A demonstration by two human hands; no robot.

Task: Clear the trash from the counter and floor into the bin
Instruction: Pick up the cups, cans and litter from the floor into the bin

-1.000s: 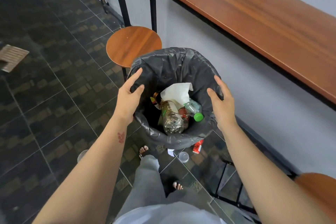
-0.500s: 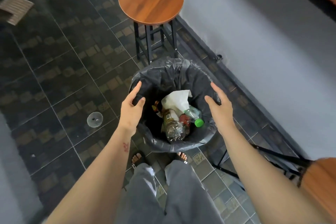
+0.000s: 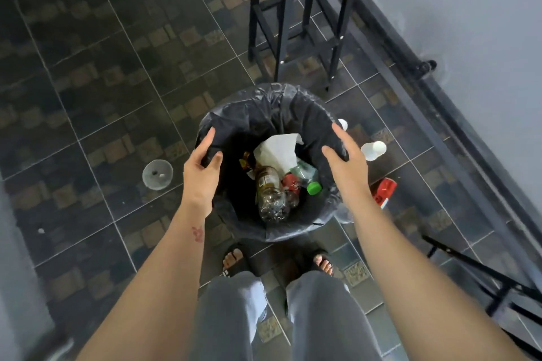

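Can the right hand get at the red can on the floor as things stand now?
Probably yes. The right hand is empty and open at the bin rim, and the red can lies uncovered on the floor beside it, nothing between.

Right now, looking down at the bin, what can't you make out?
Head view only:
- Black-lined round bin: its bottom, buried under bottles and white tissue.
- Red carton on the floor: partly behind the right hand and forearm.
- Black metal stool frame: seat cut off by the top edge.

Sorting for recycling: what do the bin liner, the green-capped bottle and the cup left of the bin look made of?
Bin liner: thin black plastic film, glossy, crinkled. Green-capped bottle: clear plastic, crumpled. Cup: translucent, probably plastic.
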